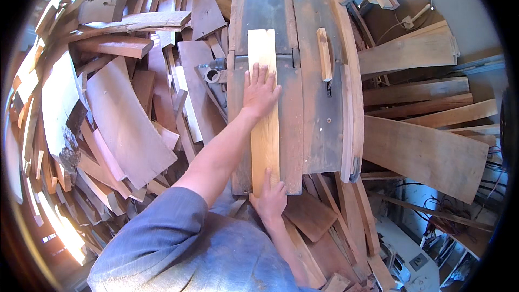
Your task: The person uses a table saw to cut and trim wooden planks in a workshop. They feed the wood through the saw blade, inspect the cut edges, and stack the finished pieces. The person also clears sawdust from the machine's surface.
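Note:
A pale, planed wooden board point(264, 146) lies lengthwise on the metal bed of a surface planer point(290, 130), across the dark cutter gap point(285, 60). My left hand point(260, 91) rests flat on the board's top, just on the near side of the gap, with fingers stretched forward. At the board's near end, my right hand point(270, 200) grips it with the thumb up on top; some of its fingers are hidden. To the right, a short wooden strip point(324, 54) stands on the machine's second tabletop, beside a narrow slot point(329, 91).
Stacked planks and offcuts point(130, 113) crowd the left side. A wide plank point(427, 151) and other boards lie at right. A metal bracket with a round hole point(212, 75) juts from the bed's left edge. A cable point(405, 23) hangs at upper right.

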